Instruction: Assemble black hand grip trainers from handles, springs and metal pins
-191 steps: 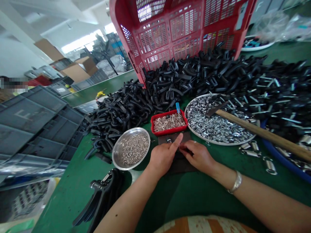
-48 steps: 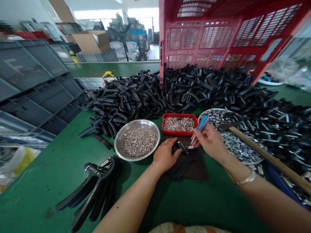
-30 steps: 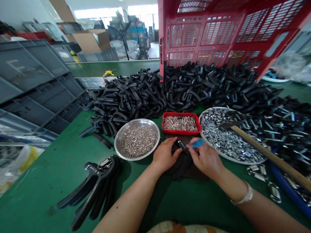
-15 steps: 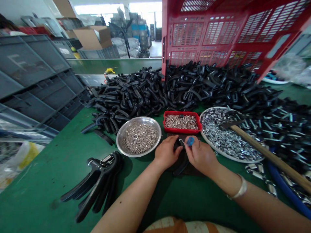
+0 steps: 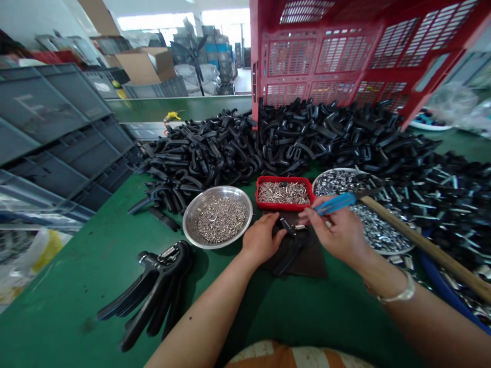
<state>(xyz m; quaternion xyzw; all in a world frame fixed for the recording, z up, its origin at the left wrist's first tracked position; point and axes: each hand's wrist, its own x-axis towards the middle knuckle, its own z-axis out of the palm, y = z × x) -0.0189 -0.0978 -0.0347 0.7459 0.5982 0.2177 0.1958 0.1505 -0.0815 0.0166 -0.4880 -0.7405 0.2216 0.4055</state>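
My left hand (image 5: 264,235) is closed on the head of a black plastic handle (image 5: 286,260) with metal parts, including a small spring (image 5: 300,227), at its top. This handle lies on a dark pad (image 5: 314,263). My right hand (image 5: 339,230) is just right of the handle's head, closed around a blue-handled tool (image 5: 335,203) tilted up to the right. The tool's working end is hidden by the fingers. Beyond the hands stands a red tray (image 5: 284,207) of metal pins. A metal bowl (image 5: 187,230) of small metal parts sits left of it.
Several assembled black handles (image 5: 153,291) lie at left. A white-rimmed plate (image 5: 378,250) of shiny parts stands at right under a wooden-handled hammer (image 5: 414,237). Piled black handles (image 5: 215,148) and a red crate (image 5: 299,56) are behind. Grey bins (image 5: 53,117) are stacked at far left.
My right hand has moved right and away from the handle's head, and the blue-handled tool has swung over to the right. My left hand stays on the handle.
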